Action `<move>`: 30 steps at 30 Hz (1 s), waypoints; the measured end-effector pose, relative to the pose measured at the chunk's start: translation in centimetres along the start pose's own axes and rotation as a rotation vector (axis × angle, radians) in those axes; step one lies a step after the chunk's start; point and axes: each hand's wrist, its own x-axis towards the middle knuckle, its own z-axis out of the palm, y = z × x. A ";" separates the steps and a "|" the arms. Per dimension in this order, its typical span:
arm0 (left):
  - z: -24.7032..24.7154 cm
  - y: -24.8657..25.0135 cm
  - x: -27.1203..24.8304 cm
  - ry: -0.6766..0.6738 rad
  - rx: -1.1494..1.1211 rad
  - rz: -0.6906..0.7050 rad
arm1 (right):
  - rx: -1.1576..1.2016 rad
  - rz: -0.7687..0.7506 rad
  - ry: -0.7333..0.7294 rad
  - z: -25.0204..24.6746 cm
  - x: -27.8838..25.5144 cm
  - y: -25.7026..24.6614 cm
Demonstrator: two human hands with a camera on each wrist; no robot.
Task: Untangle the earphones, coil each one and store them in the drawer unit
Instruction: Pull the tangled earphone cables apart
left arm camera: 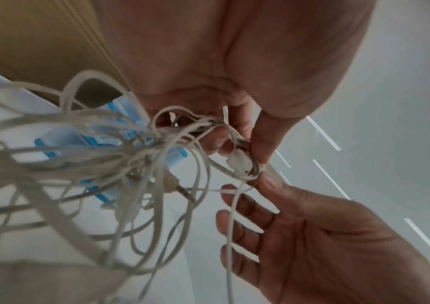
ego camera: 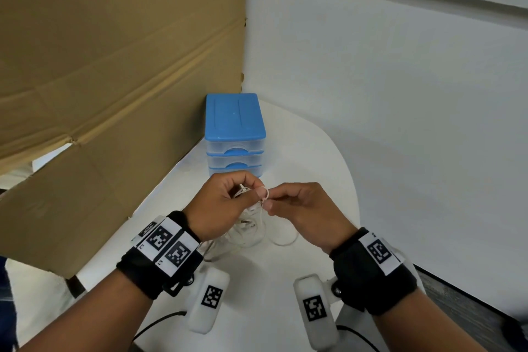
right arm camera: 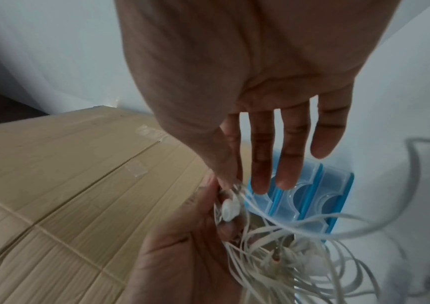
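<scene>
A tangle of white earphone cables (ego camera: 248, 233) hangs from both hands down onto the white table (ego camera: 314, 157). My left hand (ego camera: 225, 203) grips the top of the tangle (left arm camera: 120, 164), its fingers curled round several strands and an earbud (left arm camera: 238, 161). My right hand (ego camera: 303, 208) pinches one cable loop (ego camera: 264, 194) between thumb and forefinger just right of the left hand; its other fingers (right arm camera: 286, 156) stay straight. The earbud (right arm camera: 229, 209) shows between both hands. A jack plug (left arm camera: 180, 188) dangles in the tangle. The blue drawer unit (ego camera: 235, 134) stands just behind the hands, drawers closed.
A large cardboard sheet (ego camera: 108, 74) leans along the table's left side, close to the drawer unit. White walls (ego camera: 400, 80) enclose the back and right. Two white camera modules (ego camera: 210, 297) hang under the wrists. The table's rounded edge (ego camera: 353, 188) curves at the right.
</scene>
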 end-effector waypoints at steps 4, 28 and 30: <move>-0.1 0.4 0.2 -0.016 -0.038 -0.028 | 0.029 0.090 0.023 -0.6 0.3 -1.2; -1.9 -1.6 0.5 0.121 0.039 -0.178 | -1.084 -0.127 -0.119 -5.4 4.4 -7.2; -1.9 -1.7 0.5 0.121 0.046 -0.176 | -1.325 -0.082 -0.181 -5.7 4.4 -7.4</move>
